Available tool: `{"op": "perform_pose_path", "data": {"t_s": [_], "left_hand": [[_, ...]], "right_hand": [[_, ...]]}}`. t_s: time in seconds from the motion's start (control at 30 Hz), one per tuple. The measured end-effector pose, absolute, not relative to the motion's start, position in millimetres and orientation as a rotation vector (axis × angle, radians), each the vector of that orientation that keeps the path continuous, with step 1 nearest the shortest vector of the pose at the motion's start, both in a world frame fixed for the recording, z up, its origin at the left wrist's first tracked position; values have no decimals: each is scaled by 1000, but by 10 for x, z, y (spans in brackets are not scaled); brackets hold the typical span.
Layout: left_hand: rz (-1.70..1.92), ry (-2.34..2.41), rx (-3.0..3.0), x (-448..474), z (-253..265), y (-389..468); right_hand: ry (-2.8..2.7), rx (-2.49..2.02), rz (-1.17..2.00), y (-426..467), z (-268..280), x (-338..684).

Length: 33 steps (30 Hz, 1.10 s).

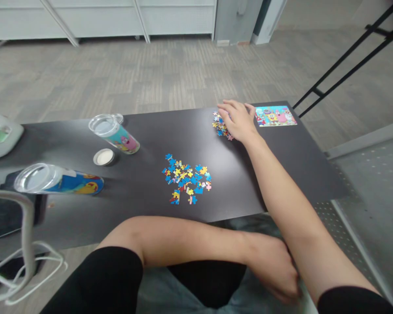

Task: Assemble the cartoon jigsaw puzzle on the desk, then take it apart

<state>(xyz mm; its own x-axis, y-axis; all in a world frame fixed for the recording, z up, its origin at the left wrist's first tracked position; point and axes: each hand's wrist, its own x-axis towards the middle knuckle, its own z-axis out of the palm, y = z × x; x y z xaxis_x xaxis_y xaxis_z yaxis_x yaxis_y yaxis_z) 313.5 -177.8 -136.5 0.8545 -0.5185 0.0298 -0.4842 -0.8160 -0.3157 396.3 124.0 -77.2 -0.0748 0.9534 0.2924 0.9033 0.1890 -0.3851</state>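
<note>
Where the right grip spreads, puzzle pieces lie partly beneath.

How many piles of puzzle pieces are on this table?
2. The loosely spread pile lies around the middle of the dark table, near the person. The farther pile is partly covered by the right hand, so some of its pieces may be hidden.

Blk slvs, gry trousers
</note>
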Motion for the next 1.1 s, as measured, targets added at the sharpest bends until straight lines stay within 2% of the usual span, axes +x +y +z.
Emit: {"op": "perform_pose_path", "data": {"t_s": [0.1, 0.2, 0.27, 0.33, 0.43, 0.53, 0.73, 0.87, 1.1], "left_hand": [[-267, 867, -2921, 3125, -1289, -1603], [-232, 705, -3189, 2916, -1126, -1477], [-283, 422, -3384, 2609, -992, -1407], [-260, -218, -3505, 2170, -875, -1347], [-487, -1578, -2984, 1432, -782, -1278], [-601, -2194, -2480, 918, -777, -1196], [-528, -2283, -2521, 885, -797, -825], [-504, -2237, -2589, 998, -848, -504], [-638, -2144, -2590, 923, -963, -38]], "right_hand": [[-2008, -1719, 174, 1208, -803, 3925], [-1972, -1692, 201, 1167, -791, 3891], [-1949, -1629, 202, 1108, -753, 3847], [-1941, -1554, 197, 1016, -705, 3777], [-1946, -1497, 194, 820, -669, 3643], [-1974, -1472, 263, 560, -722, 3528], [-1985, -1443, 551, -97, -929, 3479], [-1969, -1475, 594, -390, -956, 3481], [-2274, -1493, 553, -528, -942, 3403]]}}
